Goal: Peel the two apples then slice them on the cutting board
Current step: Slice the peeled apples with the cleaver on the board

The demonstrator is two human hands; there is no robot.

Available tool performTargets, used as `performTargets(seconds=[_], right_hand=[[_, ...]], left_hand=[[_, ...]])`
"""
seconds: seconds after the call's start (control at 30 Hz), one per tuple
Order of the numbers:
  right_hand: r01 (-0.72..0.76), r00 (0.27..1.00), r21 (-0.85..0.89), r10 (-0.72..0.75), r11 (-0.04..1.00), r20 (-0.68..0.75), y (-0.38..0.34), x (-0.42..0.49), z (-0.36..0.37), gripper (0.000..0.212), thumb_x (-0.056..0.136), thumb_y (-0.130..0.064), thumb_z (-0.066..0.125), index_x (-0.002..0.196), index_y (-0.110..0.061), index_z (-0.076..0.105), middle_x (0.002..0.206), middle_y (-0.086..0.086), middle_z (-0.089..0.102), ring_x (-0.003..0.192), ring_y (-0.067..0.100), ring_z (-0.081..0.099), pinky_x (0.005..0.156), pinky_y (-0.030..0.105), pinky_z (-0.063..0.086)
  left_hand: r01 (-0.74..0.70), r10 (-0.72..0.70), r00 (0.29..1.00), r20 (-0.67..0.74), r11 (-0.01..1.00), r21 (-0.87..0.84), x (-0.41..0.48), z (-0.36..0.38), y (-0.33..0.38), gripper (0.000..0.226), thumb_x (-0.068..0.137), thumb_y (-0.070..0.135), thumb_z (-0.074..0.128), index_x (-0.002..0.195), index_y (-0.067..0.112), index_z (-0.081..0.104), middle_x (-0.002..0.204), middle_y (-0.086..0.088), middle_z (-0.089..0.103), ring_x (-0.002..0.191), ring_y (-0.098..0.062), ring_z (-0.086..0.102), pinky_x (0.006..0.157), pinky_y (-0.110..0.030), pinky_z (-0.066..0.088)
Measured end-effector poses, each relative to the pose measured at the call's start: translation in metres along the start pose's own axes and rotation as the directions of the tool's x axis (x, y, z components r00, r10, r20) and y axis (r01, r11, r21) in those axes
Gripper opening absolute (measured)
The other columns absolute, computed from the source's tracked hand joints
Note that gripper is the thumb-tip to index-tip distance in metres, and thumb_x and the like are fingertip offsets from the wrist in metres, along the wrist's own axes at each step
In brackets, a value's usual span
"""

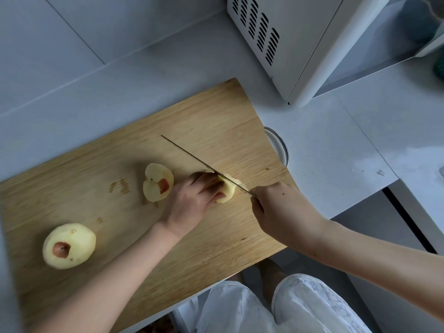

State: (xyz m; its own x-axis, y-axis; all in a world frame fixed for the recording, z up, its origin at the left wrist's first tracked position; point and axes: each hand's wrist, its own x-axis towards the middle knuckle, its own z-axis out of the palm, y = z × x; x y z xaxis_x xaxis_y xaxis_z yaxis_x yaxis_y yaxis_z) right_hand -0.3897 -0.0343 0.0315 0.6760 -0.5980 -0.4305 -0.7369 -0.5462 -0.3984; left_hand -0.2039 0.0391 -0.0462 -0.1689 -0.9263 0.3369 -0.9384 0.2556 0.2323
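Left hand [192,200] curls over a peeled half [228,189] and pins it near the right end of the board [216,121]. Right hand [276,207] grips the knife [204,164], blade laid across that half. Second half [157,182] lies just beside the left hand; whole apple [69,246], peeled, sits well apart at the left end. Risk: blade runs close to the left fingertips; a wet, rounded piece may slip and bring the edge onto them. Hidden: knife handle inside the fist; most of the held half; depth of cut cannot be told
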Motion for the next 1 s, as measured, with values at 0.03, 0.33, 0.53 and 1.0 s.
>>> performTargets(seconds=[0.03,0.33,0.53,1.0], right_hand=[[0.001,1.0,0.002,-0.001,1.0,-0.002,0.0,-0.001,0.0,0.03,0.095,-0.017,0.038,0.065,-0.017,0.037,0.057,-0.003,0.04,0.053,0.016,0.043,0.055,0.03,0.043],[-0.026,0.999,0.014,0.025,1.0,0.029,-0.002,0.008,0.001,0.024,0.095,-0.014,0.039,0.078,-0.008,0.055,0.063,0.001,0.047,0.056,0.017,0.046,0.06,0.034,0.049],[-0.061,0.994,0.034,0.058,0.998,0.088,-0.009,0.032,0.009,0.03,0.092,-0.007,0.039,0.063,-0.013,0.038,0.061,0.001,0.041,0.054,0.016,0.041,0.055,0.031,0.043],[-0.01,1.0,0.12,0.013,0.993,-0.026,0.009,0.014,-0.003,0.037,0.093,-0.013,0.039,0.056,-0.014,0.034,0.052,-0.001,0.037,0.044,0.012,0.032,0.046,0.022,0.028]], left_hand=[[-0.004,0.004,1.0,-0.005,1.0,0.002,0.0,0.0,0.0,0.022,0.084,0.026,0.062,0.087,0.008,0.076,0.091,-0.008,0.072,0.077,-0.025,0.067,0.061,-0.031,0.056],[0.008,-0.008,0.999,-0.041,1.0,-0.003,-0.001,0.001,0.001,0.023,0.085,0.025,0.062,0.089,0.009,0.077,0.094,-0.006,0.073,0.078,-0.024,0.067,0.064,-0.029,0.055],[0.026,-0.027,0.999,-0.026,0.999,-0.026,-0.003,0.002,0.001,0.02,0.087,0.025,0.064,0.089,0.01,0.076,0.089,-0.004,0.071,0.074,-0.022,0.063,0.058,-0.03,0.052],[0.039,-0.04,0.999,-0.028,0.999,-0.035,-0.002,0.001,0.001,0.021,0.085,0.025,0.063,0.079,0.007,0.073,0.089,-0.007,0.071,0.074,-0.024,0.065,0.061,-0.031,0.056]])
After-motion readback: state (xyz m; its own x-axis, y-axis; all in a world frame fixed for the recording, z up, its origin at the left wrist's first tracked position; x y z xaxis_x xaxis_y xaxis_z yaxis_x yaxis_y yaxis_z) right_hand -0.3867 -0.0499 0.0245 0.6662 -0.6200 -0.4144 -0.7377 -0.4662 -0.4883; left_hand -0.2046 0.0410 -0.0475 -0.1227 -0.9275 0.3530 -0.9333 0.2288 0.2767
